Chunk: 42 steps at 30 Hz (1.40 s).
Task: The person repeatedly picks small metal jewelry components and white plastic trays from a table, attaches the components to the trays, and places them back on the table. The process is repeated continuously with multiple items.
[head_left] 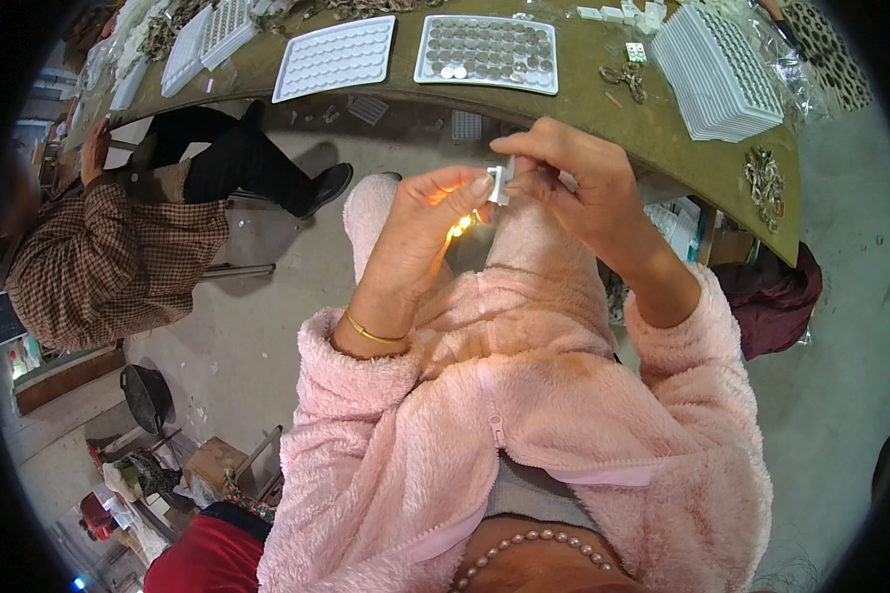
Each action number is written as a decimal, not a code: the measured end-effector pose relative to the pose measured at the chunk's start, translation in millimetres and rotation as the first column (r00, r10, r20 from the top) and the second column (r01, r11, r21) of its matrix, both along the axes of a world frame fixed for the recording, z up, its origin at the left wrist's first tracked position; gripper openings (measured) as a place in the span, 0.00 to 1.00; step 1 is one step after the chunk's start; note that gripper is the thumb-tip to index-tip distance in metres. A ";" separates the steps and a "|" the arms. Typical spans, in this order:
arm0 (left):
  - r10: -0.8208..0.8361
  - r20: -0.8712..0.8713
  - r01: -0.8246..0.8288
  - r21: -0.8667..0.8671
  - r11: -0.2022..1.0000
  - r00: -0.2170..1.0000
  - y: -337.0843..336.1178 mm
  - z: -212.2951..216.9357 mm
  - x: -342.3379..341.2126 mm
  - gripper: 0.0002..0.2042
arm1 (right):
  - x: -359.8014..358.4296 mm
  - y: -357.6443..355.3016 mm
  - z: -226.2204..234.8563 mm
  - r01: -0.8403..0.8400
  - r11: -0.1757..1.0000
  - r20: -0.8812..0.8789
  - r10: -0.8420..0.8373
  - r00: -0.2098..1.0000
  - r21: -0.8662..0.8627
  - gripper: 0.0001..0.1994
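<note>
Above my lap, my left hand (413,225) pinches a small white plastic battery case (498,186) between thumb and fingers. Warm yellow fairy lights (461,226) glow below the case, against the fingers of that hand. My right hand (588,188) meets the case from the other side. Its thumb and fingers are bent close together at the case's edge, by a thin pale piece (508,168). Whether that piece belongs to the case or is separate, I cannot tell.
The green-brown table (583,109) carries a tray of round silver button cells (486,87), a white dimpled tray (334,57), stacked white trays (712,84) and tangled wire bundles (764,188). A seated person in a checked coat (119,257) is at left. Dark red cloth (771,296) hangs at right.
</note>
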<state>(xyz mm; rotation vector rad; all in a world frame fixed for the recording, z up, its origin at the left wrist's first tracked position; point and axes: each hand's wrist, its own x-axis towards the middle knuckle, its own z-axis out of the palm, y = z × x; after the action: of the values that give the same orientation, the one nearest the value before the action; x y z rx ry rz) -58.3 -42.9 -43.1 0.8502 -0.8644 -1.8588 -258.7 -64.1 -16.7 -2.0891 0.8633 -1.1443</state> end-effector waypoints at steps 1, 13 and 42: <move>-0.004 -0.057 0.005 0.018 1.000 0.998 -0.8 0.1 0.5 0.10 | 0.2 -0.5 0.2 0.000 0.999 0.024 -0.001 1.000 0.043 0.16; 0.059 0.024 -0.058 -0.051 0.997 0.998 -5.9 0.6 -3.4 0.09 | 2.1 -3.8 -4.7 -0.007 1.000 0.085 0.005 0.996 0.029 0.08; -0.079 -0.505 0.095 0.006 0.995 0.859 -23.3 8.9 -7.3 0.16 | -70.4 -87.0 -1.1 0.650 0.567 -0.567 -0.786 0.244 -0.506 0.08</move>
<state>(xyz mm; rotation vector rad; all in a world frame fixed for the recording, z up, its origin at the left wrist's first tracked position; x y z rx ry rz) -65.6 -66.2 -34.2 0.3073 -0.5459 -2.0441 -329.0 -151.1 -17.8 -2.3518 2.4660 -0.6302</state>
